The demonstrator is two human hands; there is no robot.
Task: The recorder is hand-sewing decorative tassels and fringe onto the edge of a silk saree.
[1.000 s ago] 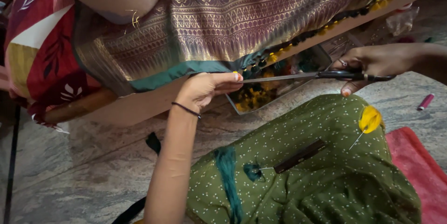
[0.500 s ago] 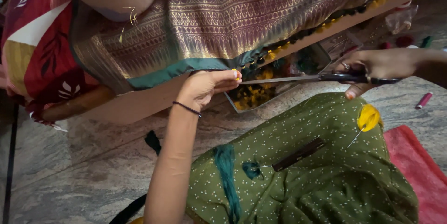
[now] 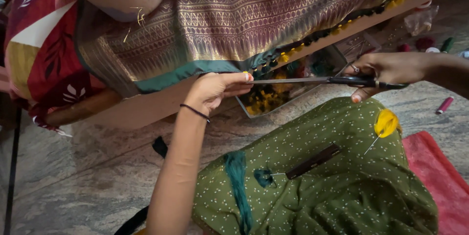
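Our left hand point(image 3: 215, 91) pinches what looks like a yellow tassel point(image 3: 247, 76) at the sari point(image 3: 234, 15) edge, while our right hand point(image 3: 386, 69) grips scissors point(image 3: 312, 80), tips touching it.

The scissors point(image 3: 312, 80) have smooth grey metal blades with a dull shine and glossy black handles, probably plastic. The saree point(image 3: 254, 15) is woven cloth, maroon with shiny gold thread and a smoother teal border. The fringe of tassels point(image 3: 312, 40) looks soft and matt, like thread. The floor point(image 3: 83, 166) is polished stone, smooth and a little glossy. The green dotted garment point(image 3: 342, 191) is matt cotton-like cloth. The yellow thread bundle point(image 3: 387, 122) looks silky.
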